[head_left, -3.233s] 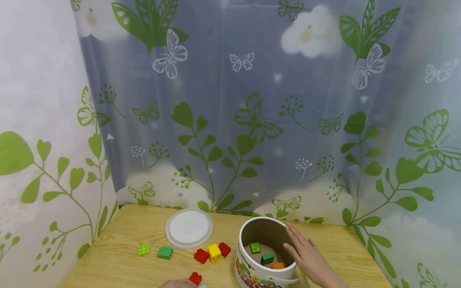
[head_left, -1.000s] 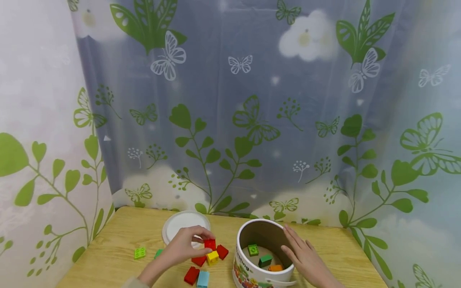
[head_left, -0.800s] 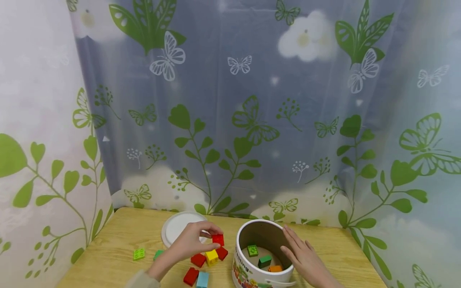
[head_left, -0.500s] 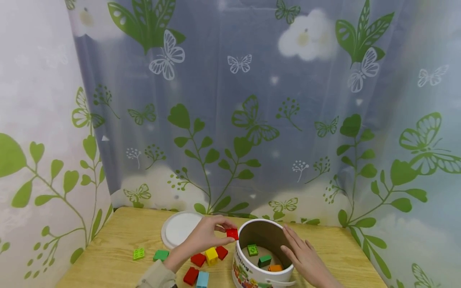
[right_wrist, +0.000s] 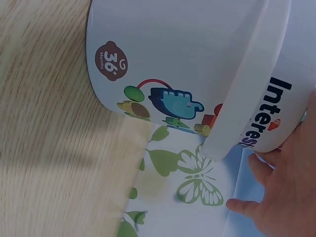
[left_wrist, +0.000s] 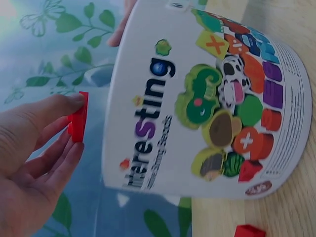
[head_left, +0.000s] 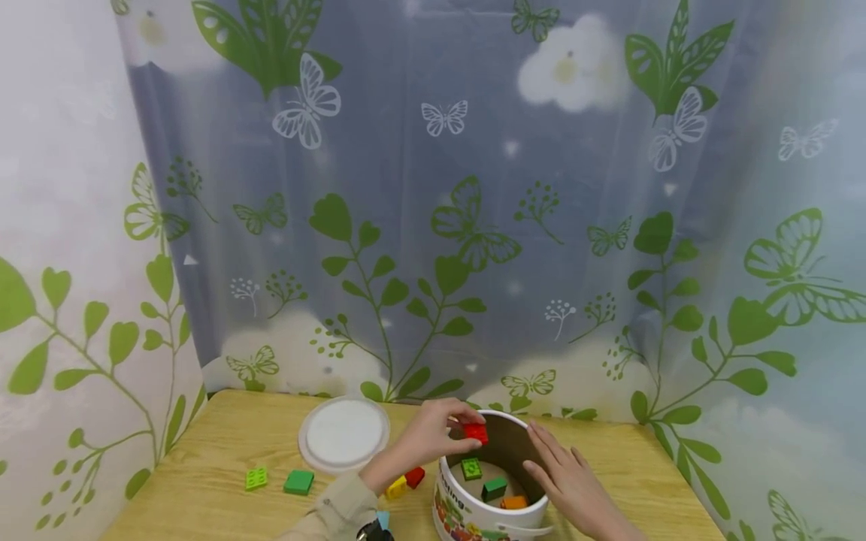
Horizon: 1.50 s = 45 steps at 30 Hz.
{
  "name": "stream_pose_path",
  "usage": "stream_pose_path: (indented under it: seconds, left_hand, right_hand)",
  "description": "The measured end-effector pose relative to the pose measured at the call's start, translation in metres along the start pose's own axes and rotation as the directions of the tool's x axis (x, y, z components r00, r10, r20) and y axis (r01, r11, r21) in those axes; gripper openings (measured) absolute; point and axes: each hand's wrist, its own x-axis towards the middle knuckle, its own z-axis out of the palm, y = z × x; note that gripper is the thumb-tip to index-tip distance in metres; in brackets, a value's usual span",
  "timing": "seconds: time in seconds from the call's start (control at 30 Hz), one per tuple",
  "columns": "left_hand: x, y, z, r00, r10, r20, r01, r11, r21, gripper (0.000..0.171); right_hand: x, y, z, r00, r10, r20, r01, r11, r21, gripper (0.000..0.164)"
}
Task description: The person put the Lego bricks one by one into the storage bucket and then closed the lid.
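Observation:
My left hand [head_left: 429, 436] pinches a red toy building brick [head_left: 476, 433] between thumb and fingertips, over the open mouth of a white round bucket [head_left: 443, 492]. In the left wrist view the red brick [left_wrist: 79, 117] is seen edge-on beside the bucket's printed wall [left_wrist: 143, 74]. My right hand [head_left: 571, 481] lies with straight fingers against the bucket's right rim; in the right wrist view this hand [right_wrist: 289, 192] is close to the bucket's wall and handle [right_wrist: 252, 74]. Inside the bucket are a lime-green brick [head_left: 471, 469], a dark green brick [head_left: 494, 488] and an orange brick [head_left: 514, 502].
A white round lid [head_left: 343, 433] lies left of the bucket. On the wooden table are a lime-green brick [head_left: 256, 479], a green brick [head_left: 298, 482], a yellow brick [head_left: 396, 488], a red brick [head_left: 415, 477] and a light blue brick [head_left: 383, 520], some partly behind my left arm.
My left hand, at the table's front earlier, has carried the red brick rightward past the lid and other bricks to over the bucket. My right hand stays at the rim.

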Motion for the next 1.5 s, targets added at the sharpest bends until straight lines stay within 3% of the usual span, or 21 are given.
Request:
stream_pose_path:
  seconds: [0.4,0.63,0.77,1.0,1.23,1.5]
  left_hand:
    - [0.022,-0.004,0.026,1.0,-0.018,0.009,0.017,0.991,0.136,0.024]
    - [0.028,-0.011,0.037,0.999,-0.039,-0.009,0.04,0.982,0.183,0.024]
    - [0.028,-0.014,0.039,0.999,-0.019,-0.038,0.026,0.981,0.193,0.024]
    - [0.021,-0.014,0.03,0.993,0.017,-0.114,-0.005,0.995,0.102,0.021]
    - [0.005,-0.014,0.014,0.985,-0.005,-0.17,0.008,1.0,0.02,0.02]
    - [-0.022,-0.02,-0.006,0.982,-0.063,-0.18,0.066,0.998,0.011,0.027]
  right_hand:
    - [0.004,-0.006,-0.006,0.998,0.02,0.054,-0.017,0.999,-0.05,0.064]
    - [0.004,-0.009,-0.009,0.997,0.032,0.072,-0.029,0.999,-0.04,0.065]
    - [0.004,-0.008,-0.009,0.996,0.036,0.076,-0.033,0.999,-0.035,0.065]
    - [0.004,-0.005,-0.004,0.999,0.008,0.043,-0.007,1.0,-0.028,0.065]
    - [0.002,-0.006,-0.007,0.998,0.024,0.053,-0.022,0.999,-0.043,0.063]
    - [0.0,-0.005,-0.008,0.997,0.036,0.072,-0.032,0.998,-0.057,0.065]
